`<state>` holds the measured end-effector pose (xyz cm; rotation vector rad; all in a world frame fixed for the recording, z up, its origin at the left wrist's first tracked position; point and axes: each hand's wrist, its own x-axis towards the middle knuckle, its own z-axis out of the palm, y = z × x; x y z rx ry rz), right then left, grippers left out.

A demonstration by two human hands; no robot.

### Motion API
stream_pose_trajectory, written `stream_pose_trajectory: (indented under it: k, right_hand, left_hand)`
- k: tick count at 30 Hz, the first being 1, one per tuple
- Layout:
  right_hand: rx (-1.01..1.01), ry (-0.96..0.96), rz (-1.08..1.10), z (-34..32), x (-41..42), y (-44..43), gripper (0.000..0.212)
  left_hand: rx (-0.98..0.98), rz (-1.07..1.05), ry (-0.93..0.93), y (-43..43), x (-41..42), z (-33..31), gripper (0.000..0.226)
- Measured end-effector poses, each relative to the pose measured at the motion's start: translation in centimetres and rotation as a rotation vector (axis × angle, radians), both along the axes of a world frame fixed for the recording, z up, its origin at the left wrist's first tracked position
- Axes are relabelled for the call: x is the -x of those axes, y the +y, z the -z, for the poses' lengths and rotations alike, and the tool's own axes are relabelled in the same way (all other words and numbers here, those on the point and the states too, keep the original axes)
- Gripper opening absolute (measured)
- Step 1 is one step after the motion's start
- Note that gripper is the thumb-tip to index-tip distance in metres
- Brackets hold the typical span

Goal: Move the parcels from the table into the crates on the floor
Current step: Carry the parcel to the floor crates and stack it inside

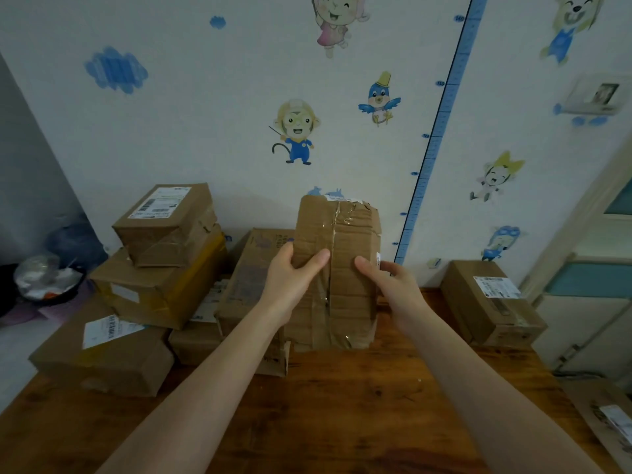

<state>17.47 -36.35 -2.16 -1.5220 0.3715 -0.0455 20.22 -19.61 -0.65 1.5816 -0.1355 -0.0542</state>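
A tall, taped cardboard parcel [338, 241] stands upright at the middle of the wooden table [342, 405]. My left hand [290, 285] grips its left side, thumb across the front face. My right hand [393, 285] holds its right side, thumb on the front and fingers wrapped behind the edge. Whether its base touches the table I cannot tell. Other parcels lie on the table: a stack of three at the left [160, 261], a flat one behind my left hand [246, 278], a small one below it [195, 343], and one at the right [489, 302]. No crate is in view.
A wall with cartoon stickers and a blue height chart [441, 131] stands right behind the table. A dark bowl with a plastic bag [44, 278] sits at the far left. A pale cabinet [588, 319] stands to the right, and a flat package [612, 419] lies at the lower right.
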Motion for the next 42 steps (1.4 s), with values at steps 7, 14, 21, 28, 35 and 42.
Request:
stream_pose_trajectory:
  k: [7, 14, 21, 28, 35, 42]
  right_hand:
    - [0.082, -0.049, -0.015, -0.3, -0.5, -0.3, 0.085]
    - [0.182, -0.053, -0.066, -0.1, -0.4, 0.0, 0.09]
    - [0.377, -0.128, -0.056, 0.0, -0.5, 0.1, 0.08]
    - [0.351, -0.155, -0.083, -0.9, -0.5, 0.4, 0.079]
    - [0.408, -0.179, -0.072, -0.8, -0.5, 0.6, 0.077]
    - [0.321, -0.227, -0.037, -2.0, -0.5, 0.9, 0.071]
  left_hand:
    - [-0.013, 0.063, 0.049, 0.0, 0.1, 0.1, 0.034]
    - [0.064, -0.018, 0.041, 0.0, -0.2, -0.1, 0.015]
    - [0.104, 0.006, 0.058, 0.0, -0.3, -0.3, 0.03]
    - [0.035, 0.042, -0.002, 0.2, -0.6, -0.2, 0.033]
    - [0.068, 0.007, -0.109, 0.4, -0.6, -0.7, 0.018]
    - [0.034, 0.024, -0.109, 0.7, -0.4, -1.6, 0.015]
